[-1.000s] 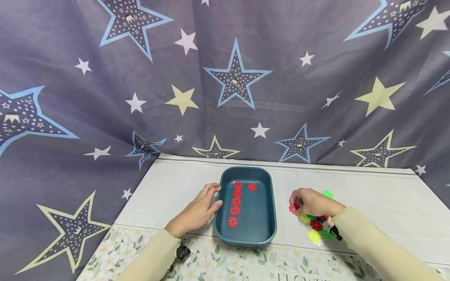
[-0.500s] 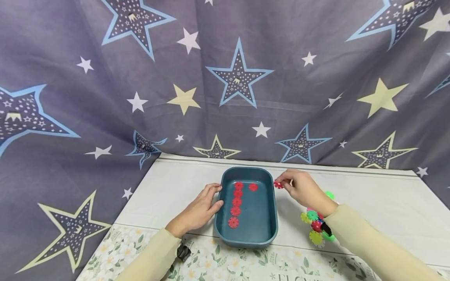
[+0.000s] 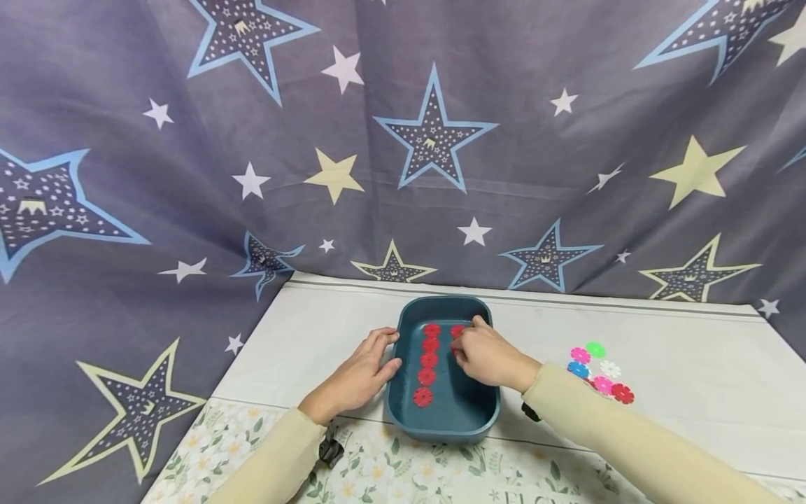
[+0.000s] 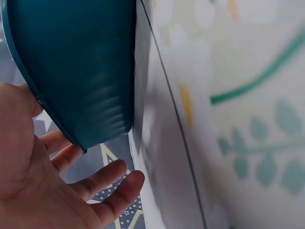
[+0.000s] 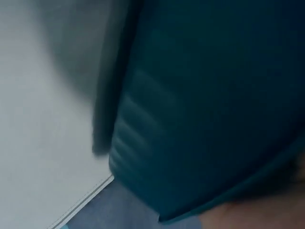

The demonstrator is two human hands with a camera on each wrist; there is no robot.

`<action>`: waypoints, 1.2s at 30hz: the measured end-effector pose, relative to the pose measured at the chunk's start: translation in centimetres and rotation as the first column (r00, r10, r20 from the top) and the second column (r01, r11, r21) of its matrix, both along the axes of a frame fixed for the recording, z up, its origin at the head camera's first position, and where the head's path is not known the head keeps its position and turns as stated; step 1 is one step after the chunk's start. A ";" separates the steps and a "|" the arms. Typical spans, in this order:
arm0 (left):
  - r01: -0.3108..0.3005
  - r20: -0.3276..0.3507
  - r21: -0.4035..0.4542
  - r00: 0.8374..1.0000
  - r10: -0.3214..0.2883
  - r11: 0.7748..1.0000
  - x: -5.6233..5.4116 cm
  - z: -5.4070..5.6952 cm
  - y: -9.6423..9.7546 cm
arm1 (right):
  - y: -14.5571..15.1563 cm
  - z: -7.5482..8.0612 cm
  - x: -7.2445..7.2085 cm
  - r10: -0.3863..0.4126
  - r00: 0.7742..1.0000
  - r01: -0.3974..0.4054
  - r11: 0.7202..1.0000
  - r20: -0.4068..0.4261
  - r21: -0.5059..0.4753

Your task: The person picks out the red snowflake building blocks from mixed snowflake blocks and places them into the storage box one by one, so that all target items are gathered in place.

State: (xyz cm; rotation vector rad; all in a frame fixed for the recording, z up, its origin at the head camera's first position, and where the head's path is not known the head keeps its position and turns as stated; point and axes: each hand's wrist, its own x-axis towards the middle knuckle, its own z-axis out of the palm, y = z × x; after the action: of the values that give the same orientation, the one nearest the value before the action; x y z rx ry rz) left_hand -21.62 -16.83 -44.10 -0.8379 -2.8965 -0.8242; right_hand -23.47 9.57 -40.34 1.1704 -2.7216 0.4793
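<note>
A dark teal rectangular tray (image 3: 462, 414) stands on the table. Along its left side lies a column of several red snowflake discs (image 3: 428, 359), and another red disc (image 3: 457, 330) lies at the far right. My right hand (image 3: 494, 355) reaches over the right wall and pinches a red snowflake disc (image 3: 455, 346) just in front of that one, mostly hidden by the fingers. My left hand (image 3: 359, 374) rests against the tray's left rim. In the left wrist view its fingers (image 4: 112, 179) are spread, with some touching the rim.
Right of the tray, a loose pile of snowflake discs (image 3: 602, 384) in pink, blue, white, green and red lies partly behind the right sleeve (image 3: 604, 413). A star-patterned curtain (image 3: 403, 210) hangs behind the white and floral tablecloth (image 3: 327, 308).
My right hand has carried a red snowflake disc from the pile leftward, over the right rim and down into the tray. The left hand stays at the left rim.
</note>
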 end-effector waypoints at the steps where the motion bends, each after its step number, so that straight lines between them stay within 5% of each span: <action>1: 0.003 0.001 -0.006 1.000 -0.002 1.000 0.0 0.0 0.0 | -0.2 -0.1 0.0 -0.007 1.000 0.006 1.000 0.013 0.031; 5: 0.010 0.002 -0.001 1.000 -0.010 1.000 -0.1 0.0 0.3 | -0.6 -0.5 -0.1 -0.086 0.995 0.074 0.981 0.059 0.179; 9: 0.006 0.001 0.001 1.000 -0.006 1.000 -0.1 0.2 0.5 | -1.1 -0.7 -0.1 -0.151 0.986 0.118 0.933 0.070 0.340; 14: 0.001 -0.010 -0.009 1.000 -0.001 1.000 -0.1 0.2 0.5 | -1.3 -0.7 -0.2 -0.180 0.982 0.141 0.907 0.064 0.397; 18: -0.003 -0.014 0.001 1.000 0.003 1.000 -0.1 0.1 0.5 | -1.0 -0.6 -0.6 -0.177 0.979 0.136 0.937 0.101 0.322; 22: -0.001 -0.019 0.012 1.000 0.001 1.000 -0.1 0.0 0.6 | 0.5 0.4 -1.2 -0.107 0.987 0.093 0.989 0.118 0.113; 26: -0.008 -0.024 0.002 1.000 0.008 1.000 0.0 -0.2 0.9 | 3.6 2.3 -1.0 -0.067 0.984 0.075 0.996 0.165 -0.047; 30: -0.016 -0.023 -0.004 1.000 0.016 1.000 0.0 -0.2 0.8 | 7.1 3.3 -0.2 -0.063 0.975 0.081 0.994 0.213 -0.079; 36: -0.009 -0.022 -0.007 1.000 0.009 1.000 -0.2 -0.1 0.8 | 12.8 1.3 1.8 -0.104 0.967 0.111 0.994 0.232 -0.015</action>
State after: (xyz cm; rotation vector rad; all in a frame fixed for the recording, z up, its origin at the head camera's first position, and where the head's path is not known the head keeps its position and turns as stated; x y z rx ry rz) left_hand -21.79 -16.06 -44.19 -0.8288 -2.8836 -0.7995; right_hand -21.69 22.34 -39.02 1.0106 -2.9436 0.6749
